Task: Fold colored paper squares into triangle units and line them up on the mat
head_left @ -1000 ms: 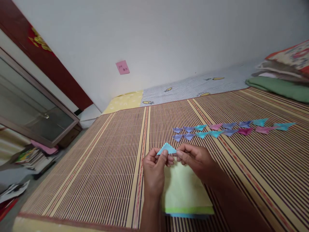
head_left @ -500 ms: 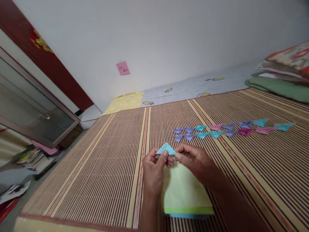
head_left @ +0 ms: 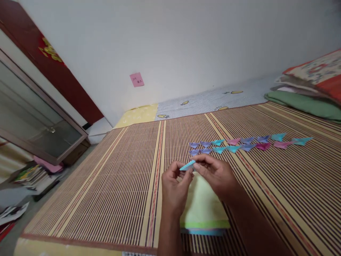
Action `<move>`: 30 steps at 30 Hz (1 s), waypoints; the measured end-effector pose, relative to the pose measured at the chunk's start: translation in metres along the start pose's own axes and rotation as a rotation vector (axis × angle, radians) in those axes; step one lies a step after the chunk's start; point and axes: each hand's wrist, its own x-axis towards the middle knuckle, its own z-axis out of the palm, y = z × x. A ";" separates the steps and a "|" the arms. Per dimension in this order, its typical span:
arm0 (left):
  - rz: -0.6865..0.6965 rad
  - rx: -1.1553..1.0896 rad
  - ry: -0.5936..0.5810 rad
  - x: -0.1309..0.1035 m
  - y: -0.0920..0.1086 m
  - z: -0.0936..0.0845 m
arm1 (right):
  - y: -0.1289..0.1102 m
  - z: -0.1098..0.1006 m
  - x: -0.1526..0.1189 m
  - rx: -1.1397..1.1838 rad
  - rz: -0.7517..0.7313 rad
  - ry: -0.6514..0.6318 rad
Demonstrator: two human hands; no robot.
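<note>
A small folded light-blue paper (head_left: 188, 165) is pinched between both hands, tilted, its left tip pointing left. My left hand (head_left: 176, 186) grips its lower left part with thumb and fingers. At the right end, my right hand (head_left: 217, 176) holds it between thumb and forefinger. Beneath the hands lies a stack of square paper (head_left: 205, 206), pale yellow-green on top with green and blue edges below. Beyond the hands, two rows of small folded paper pieces in purple, blue, pink and magenta (head_left: 263, 146) rest on the striped mat (head_left: 119, 185).
Folded bedding with a green cloth (head_left: 301, 103) is at the far right. A pink note (head_left: 136, 79) hangs on the wall. On the left are a glass-fronted cabinet (head_left: 39, 117) and piled books (head_left: 32, 176) beyond the mat's edge.
The blue paper has been turned from a flat, upright triangle to a narrower, tilted view. Both hands have shifted slightly and closed in nearer each other. The camera view has moved slightly.
</note>
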 end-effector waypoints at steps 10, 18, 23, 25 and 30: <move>-0.007 -0.195 -0.109 -0.002 0.003 0.012 | 0.000 0.000 0.001 0.388 0.165 0.029; 0.103 -0.094 -0.057 -0.006 0.007 0.021 | -0.001 0.000 0.000 0.513 0.231 0.023; 0.075 -0.014 0.047 -0.003 -0.002 0.027 | 0.004 0.002 0.004 0.374 0.173 0.032; 0.087 0.078 0.129 -0.002 -0.005 0.028 | 0.004 0.004 0.005 0.272 0.133 0.109; 0.248 0.393 0.368 -0.004 -0.005 0.026 | -0.007 0.005 0.000 -0.068 -0.003 0.175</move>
